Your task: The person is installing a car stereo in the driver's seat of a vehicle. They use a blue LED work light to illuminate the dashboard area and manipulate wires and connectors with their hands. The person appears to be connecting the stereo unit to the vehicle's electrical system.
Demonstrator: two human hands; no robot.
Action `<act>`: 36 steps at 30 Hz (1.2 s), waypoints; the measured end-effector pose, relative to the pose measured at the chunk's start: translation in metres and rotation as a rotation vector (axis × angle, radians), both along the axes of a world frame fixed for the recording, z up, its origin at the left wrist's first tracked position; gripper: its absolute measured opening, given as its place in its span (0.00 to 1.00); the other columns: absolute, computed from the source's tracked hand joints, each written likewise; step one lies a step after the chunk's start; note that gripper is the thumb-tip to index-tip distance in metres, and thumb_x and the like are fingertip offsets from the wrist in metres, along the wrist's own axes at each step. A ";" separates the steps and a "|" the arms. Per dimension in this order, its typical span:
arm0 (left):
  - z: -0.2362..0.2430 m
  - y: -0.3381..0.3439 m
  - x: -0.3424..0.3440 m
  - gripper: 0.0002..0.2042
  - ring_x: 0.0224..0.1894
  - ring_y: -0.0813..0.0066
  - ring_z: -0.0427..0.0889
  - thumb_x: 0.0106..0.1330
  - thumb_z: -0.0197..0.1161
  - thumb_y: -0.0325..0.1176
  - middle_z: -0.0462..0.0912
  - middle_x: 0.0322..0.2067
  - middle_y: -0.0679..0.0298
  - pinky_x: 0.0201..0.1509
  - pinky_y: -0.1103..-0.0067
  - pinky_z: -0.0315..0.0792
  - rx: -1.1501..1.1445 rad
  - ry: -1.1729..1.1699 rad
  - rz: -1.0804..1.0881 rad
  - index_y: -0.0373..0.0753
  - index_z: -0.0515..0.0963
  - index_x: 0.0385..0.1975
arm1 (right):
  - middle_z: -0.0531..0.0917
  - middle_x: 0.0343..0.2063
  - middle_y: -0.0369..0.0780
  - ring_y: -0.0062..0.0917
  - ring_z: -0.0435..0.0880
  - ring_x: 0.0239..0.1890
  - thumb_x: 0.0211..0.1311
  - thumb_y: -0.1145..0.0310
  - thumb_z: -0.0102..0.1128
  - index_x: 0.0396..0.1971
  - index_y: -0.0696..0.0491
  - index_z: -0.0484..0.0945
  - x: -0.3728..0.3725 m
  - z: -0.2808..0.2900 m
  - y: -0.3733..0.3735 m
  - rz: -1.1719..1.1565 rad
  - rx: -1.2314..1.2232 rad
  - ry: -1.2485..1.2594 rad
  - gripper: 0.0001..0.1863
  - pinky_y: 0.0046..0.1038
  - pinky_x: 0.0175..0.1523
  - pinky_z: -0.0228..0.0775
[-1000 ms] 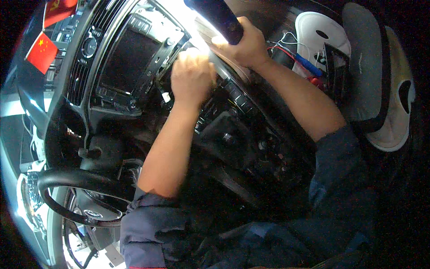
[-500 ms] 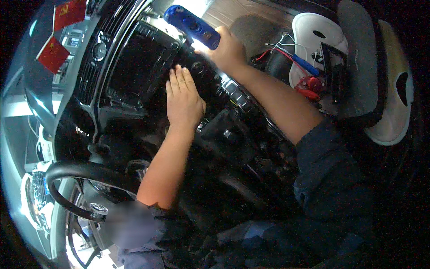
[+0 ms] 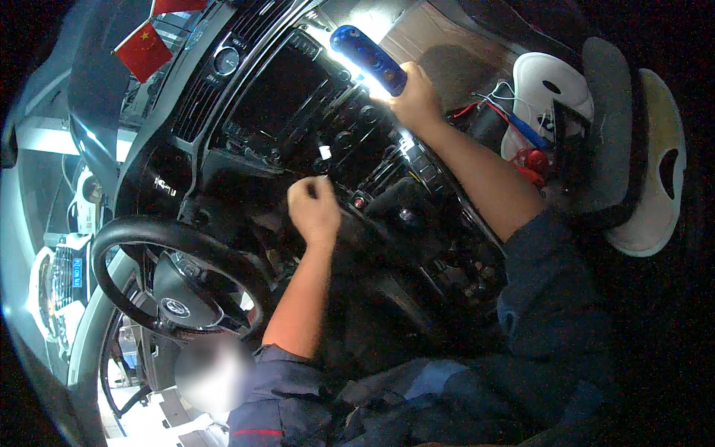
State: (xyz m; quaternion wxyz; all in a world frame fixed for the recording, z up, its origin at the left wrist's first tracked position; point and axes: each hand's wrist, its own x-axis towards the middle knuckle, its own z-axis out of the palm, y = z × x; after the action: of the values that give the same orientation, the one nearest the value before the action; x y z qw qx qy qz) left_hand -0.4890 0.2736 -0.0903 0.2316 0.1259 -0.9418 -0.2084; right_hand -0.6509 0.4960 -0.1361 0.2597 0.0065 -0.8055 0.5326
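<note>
The right hand [image 3: 417, 99] grips a long, round-ended blue lamp [image 3: 366, 59] glowing white.

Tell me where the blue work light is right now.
In the head view, the blue work light is at the upper middle, gripped in the right hand, to the right of the dark dashboard screen.

The lamp [image 3: 366, 58] is blue, the steering wheel [image 3: 179, 287] black, the lower flag [image 3: 144, 54] red with yellow stars.
</note>
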 end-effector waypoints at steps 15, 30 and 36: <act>-0.048 -0.065 -0.049 0.28 0.34 0.73 0.74 0.65 0.73 0.55 0.81 0.34 0.62 0.40 0.74 0.73 0.675 0.182 0.230 0.32 0.77 0.43 | 0.84 0.43 0.48 0.46 0.85 0.47 0.46 0.51 0.84 0.45 0.55 0.76 0.004 -0.008 0.000 -0.011 0.022 0.056 0.33 0.43 0.52 0.76; -0.078 -0.080 -0.045 0.24 0.41 0.69 0.75 0.65 0.75 0.49 0.79 0.37 0.62 0.53 0.72 0.71 0.566 0.264 0.102 0.33 0.75 0.39 | 0.84 0.41 0.47 0.43 0.85 0.45 0.43 0.53 0.86 0.45 0.55 0.76 0.010 -0.018 -0.001 -0.005 0.086 -0.019 0.35 0.41 0.51 0.77; -0.074 -0.072 -0.033 0.24 0.50 0.61 0.75 0.65 0.74 0.37 0.72 0.50 0.55 0.60 0.68 0.69 0.397 0.262 -0.013 0.31 0.71 0.52 | 0.85 0.42 0.46 0.41 0.86 0.45 0.42 0.57 0.87 0.45 0.54 0.76 0.017 -0.014 -0.001 0.028 0.024 -0.059 0.33 0.40 0.52 0.77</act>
State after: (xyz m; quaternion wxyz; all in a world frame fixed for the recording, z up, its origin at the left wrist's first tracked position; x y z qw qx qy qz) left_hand -0.5218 0.2014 -0.1648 0.3211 0.1348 -0.8450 -0.4058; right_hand -0.6342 0.4952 -0.1504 0.2282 0.0050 -0.8190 0.5265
